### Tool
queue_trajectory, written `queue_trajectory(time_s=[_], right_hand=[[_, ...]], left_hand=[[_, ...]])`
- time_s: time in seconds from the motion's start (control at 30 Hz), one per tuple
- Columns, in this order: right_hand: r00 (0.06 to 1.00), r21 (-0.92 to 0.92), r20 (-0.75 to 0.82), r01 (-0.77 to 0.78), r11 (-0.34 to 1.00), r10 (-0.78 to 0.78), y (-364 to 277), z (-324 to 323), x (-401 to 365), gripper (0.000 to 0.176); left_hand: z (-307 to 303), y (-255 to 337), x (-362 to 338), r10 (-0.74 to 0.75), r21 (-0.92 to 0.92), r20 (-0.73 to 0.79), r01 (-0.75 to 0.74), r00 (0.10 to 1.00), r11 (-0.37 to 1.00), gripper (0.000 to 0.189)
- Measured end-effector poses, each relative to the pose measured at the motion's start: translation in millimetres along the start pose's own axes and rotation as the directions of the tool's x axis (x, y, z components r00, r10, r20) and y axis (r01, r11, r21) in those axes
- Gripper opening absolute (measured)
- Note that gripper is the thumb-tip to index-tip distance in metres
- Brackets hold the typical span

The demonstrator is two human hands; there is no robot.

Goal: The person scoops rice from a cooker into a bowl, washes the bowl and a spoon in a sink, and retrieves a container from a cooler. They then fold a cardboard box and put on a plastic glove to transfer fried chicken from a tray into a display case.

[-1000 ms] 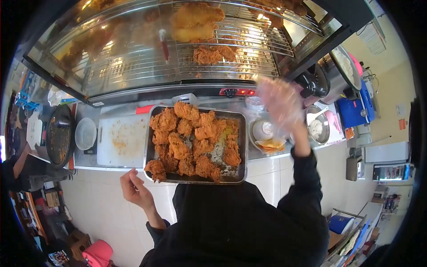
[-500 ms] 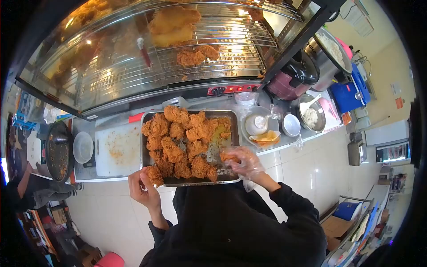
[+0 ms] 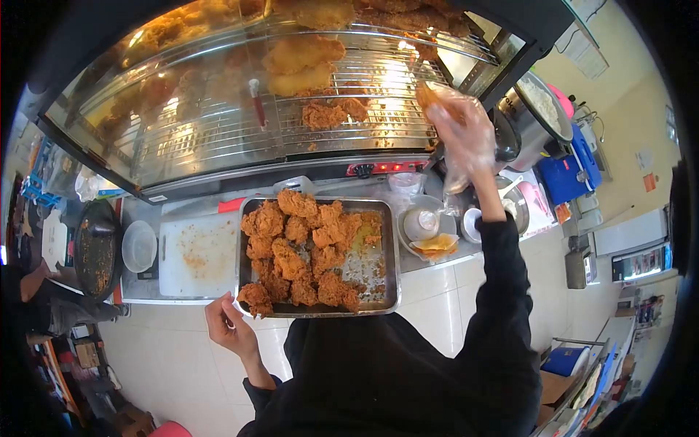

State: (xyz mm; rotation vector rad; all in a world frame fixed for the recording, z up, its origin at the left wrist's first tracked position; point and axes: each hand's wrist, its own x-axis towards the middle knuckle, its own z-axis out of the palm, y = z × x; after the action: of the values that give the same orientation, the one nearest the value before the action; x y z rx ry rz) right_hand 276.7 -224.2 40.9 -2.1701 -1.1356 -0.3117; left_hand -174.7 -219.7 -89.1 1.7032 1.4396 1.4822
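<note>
A steel tray (image 3: 393,255) of crispy fried chicken pieces (image 3: 291,258) juts past the counter's front edge; its right side shows oil and crumbs. At the tray's front left corner is my bare left hand (image 3: 231,328), its fingers bent against the rim. My right hand (image 3: 464,135), in a clear plastic glove, is raised at the right end of the heated display cabinet (image 3: 255,171). Its fingers close round a piece of fried chicken (image 3: 428,102), partly hidden by the glove. Other fried pieces (image 3: 328,115) lie on the cabinet's wire rack beside it.
Left of the tray are a crumb-strewn white cutting board (image 3: 193,255) and a clear plastic tub (image 3: 139,246). To its right stands a plastic basin (image 3: 429,251) with a white bowl and orange-brown paper. A rice cooker and steel pots stand farther right. Another person's arm shows at far left.
My right hand has risen from the tray's right side up to the cabinet, carrying a chicken piece. My left hand stays at the tray corner. The view has shifted slightly.
</note>
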Motion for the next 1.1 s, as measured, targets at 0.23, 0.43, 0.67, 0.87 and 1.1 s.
queue_trajectory(time_s=[0.23,0.43,0.67,0.87,1.1], right_hand=[[0.796,-0.144,0.336,0.571,0.808,-0.503,-4.7,102.4,141.5,0.031],[0.861,-0.35,0.427,0.439,0.828,-0.276,5.6,158.4,204.3,0.045],[0.9,-0.375,0.388,0.35,0.858,-0.198,6.0,168.5,202.2,0.044],[0.878,-0.363,0.441,0.365,0.857,-0.188,3.0,137.9,202.1,0.043],[0.889,-0.313,0.454,0.227,0.922,-0.065,-51.2,42.2,75.7,0.04]], left_hand=[[-17.7,-1.6,-4.9,0.025,0.138,-0.012,-0.023,1.0,0.99,0.016],[-31.8,-9.3,-19.8,-0.125,0.229,-0.095,0.144,0.988,0.963,0.016],[-27.9,-14.2,-23.8,-0.173,0.258,-0.115,0.197,0.978,0.946,0.016],[-18.7,-9.5,-19.3,-0.16,0.195,-0.074,0.171,0.984,0.966,0.017],[-10.2,-8.8,-3.6,-0.011,0.211,-0.043,0.02,0.999,0.977,0.015]])
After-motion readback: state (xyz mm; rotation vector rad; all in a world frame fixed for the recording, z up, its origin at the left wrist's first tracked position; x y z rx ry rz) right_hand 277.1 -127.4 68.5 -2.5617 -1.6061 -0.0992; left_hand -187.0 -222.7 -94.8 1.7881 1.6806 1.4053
